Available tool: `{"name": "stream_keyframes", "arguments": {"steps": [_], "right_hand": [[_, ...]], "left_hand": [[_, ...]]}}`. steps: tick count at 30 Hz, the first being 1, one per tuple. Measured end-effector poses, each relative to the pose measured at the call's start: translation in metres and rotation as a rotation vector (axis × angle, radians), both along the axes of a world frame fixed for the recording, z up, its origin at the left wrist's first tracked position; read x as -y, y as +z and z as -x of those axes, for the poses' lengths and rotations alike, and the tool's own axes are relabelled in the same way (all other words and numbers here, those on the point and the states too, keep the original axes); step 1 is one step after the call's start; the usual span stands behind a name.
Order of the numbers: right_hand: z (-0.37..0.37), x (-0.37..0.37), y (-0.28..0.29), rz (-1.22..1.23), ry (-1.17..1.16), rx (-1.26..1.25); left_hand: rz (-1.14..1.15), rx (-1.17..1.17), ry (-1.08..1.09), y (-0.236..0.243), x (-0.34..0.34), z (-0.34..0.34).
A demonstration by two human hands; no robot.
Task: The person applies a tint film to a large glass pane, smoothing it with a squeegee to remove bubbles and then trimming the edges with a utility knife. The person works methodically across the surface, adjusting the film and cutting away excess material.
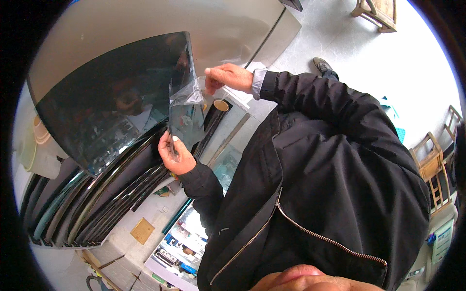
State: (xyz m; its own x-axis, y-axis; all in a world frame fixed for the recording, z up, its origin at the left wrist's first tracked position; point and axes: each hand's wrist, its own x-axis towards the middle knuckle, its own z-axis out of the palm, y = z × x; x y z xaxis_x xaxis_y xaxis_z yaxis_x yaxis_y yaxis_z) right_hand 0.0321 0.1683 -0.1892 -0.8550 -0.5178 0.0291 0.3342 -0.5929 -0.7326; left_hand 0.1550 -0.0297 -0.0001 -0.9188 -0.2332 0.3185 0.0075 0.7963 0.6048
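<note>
A curved, dark tinted glass pane (pixel 97 102) leans across the upper left. My left hand (pixel 175 155) is closed on the edge of a thin sheet (pixel 187 119) beside that pane's right edge, with crumpled clear film (pixel 189 92) at its top. My right hand (pixel 224 77) is higher, at the film's upper corner, with fingers curled; what they hold, if anything, is hidden. Below the tinted pane, several curved glass pieces (pixel 92 213) stand in a rack. A dark roll with a cardboard core (pixel 221 105) lies just right of the thin sheet.
Pale containers (pixel 43 160) sit at the far left. A white tray of small items (pixel 160 257) is below. Wooden chairs (pixel 429 167) stand at right and a stool (pixel 374 14) at top right. My shoe (pixel 321 65) shows on the pale floor.
</note>
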Motion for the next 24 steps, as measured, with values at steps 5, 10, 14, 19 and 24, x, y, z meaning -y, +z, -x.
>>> {"name": "stream_keyframes", "arguments": {"steps": [5, 10, 14, 19, 24], "right_hand": [[0.023, 0.004, 0.010, -0.274, -0.158, 0.074], [0.031, 0.007, 0.018, -0.438, -0.254, 0.009], [0.034, 0.011, 0.018, -0.458, -0.312, 0.028], [0.035, 0.013, 0.017, -0.454, -0.355, 0.002], [0.037, 0.014, 0.016, -0.422, -0.324, 0.049]], "left_hand": [[-0.012, -0.004, -0.002, 0.000, -0.005, -0.003], [-0.007, -0.006, 0.008, -0.001, -0.007, -0.004], [0.005, -0.022, 0.005, -0.001, -0.007, -0.006], [0.000, -0.024, 0.014, -0.003, -0.006, -0.007], [0.035, -0.048, 0.010, -0.005, -0.004, -0.007]]}}
